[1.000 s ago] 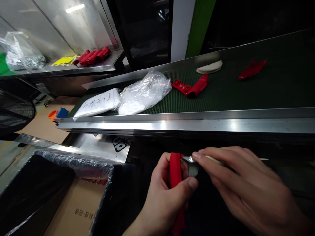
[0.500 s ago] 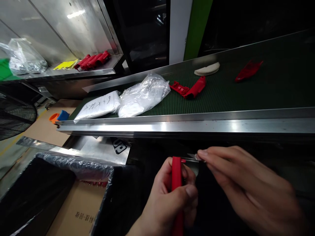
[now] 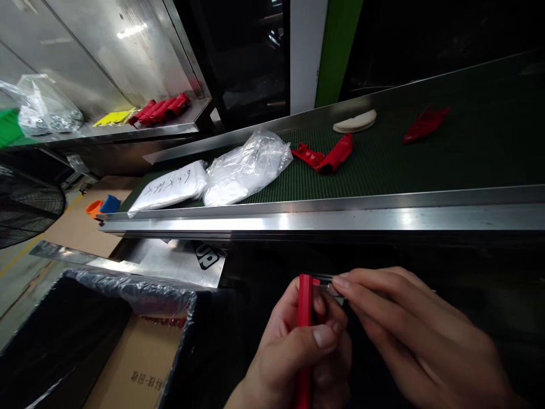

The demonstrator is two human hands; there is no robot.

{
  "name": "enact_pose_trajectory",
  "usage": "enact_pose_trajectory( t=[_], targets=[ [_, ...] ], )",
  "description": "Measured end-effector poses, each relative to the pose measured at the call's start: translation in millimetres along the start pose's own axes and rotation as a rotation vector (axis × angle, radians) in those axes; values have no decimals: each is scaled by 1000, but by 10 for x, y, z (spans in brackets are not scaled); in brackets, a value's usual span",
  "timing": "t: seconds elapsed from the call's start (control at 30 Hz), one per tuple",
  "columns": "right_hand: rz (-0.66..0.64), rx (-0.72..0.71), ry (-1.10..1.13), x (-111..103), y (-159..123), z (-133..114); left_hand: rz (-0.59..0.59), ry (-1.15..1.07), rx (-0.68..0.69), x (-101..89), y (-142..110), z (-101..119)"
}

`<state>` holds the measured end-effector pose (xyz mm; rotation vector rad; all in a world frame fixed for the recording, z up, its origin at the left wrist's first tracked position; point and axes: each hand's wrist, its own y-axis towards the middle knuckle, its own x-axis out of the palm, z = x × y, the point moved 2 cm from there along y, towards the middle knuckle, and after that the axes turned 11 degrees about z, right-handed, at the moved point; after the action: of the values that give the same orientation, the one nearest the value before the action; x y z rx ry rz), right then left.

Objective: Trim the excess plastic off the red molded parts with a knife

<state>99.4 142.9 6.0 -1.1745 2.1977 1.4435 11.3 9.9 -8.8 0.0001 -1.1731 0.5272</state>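
- Red part [image 3: 305, 318] stands upright low in the head view, below the front rail [image 3: 323, 218] of the belt, gripped in the left hand [image 3: 293, 352]: thumb across its near face, fingers wrapped behind. Its lower end runs out of the picture.
- Right hand [image 3: 417, 341] is closed in a pinch on a small blade [image 3: 330, 287], its metal tip lying against the part's upper right edge, just beside the left fingertips. Most of the blade is hidden under the fingers, so its shape cannot be told.
- Judged from this: the work looks like trimming that edge. It would go best with the part held rigid, the blade laid shallow along the edge, and short light strokes directed away from the left fingers, which sit very near the tip.
- A slip could nick a finger or gouge the plastic; keeping the left thumb low on the part leaves the edge free.
- Behind, on the green belt [image 3: 426, 165]: more red pieces [image 3: 327, 156], another red piece [image 3: 426, 123] further right, a pale curved piece [image 3: 355, 121], and two plastic bags [image 3: 213, 176].
- Lower left: a lined box [image 3: 128, 341], well apart from both hands. A shelf [image 3: 128, 129] at upper left carries further red parts [image 3: 159, 108].
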Motion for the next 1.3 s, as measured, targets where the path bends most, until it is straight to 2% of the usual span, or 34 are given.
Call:
enact_pose_trajectory(
  t=[0.1,0.27,0.5,0.6,0.7,0.77,0.87,1.03,1.17,1.3],
  targets=[
    [0,-15,-18,14,-32,8,-23,-29,1,-4,4,-19],
    [78,18,12,29,-67,-26,-56,-57,-30,7,-6,-8],
    [71,26,17,20,-71,-48,2,22,-131,67,-60,70],
    [82,-2,-15,26,-58,-8,-61,12,-68,59,-46,0],
    [117,70,-15,19,-38,44,-172,-21,54,61,-34,-64],
    [132,106,16,5,-31,46,-141,-28,32,47,-27,-76],
    [141,33,26,-23,-30,-4,-60,-36,-35,15,-14,-54],
    [106,-48,-1,-30,-7,-44,-109,-63,-9,36,-10,-38],
    [107,-78,-44,-19,36,-37,-54,-65,-37,73,-30,-59],
    [79,-89,-68,-8,24,-21,-143,-101,-26,62,-25,-66]
  ],
)
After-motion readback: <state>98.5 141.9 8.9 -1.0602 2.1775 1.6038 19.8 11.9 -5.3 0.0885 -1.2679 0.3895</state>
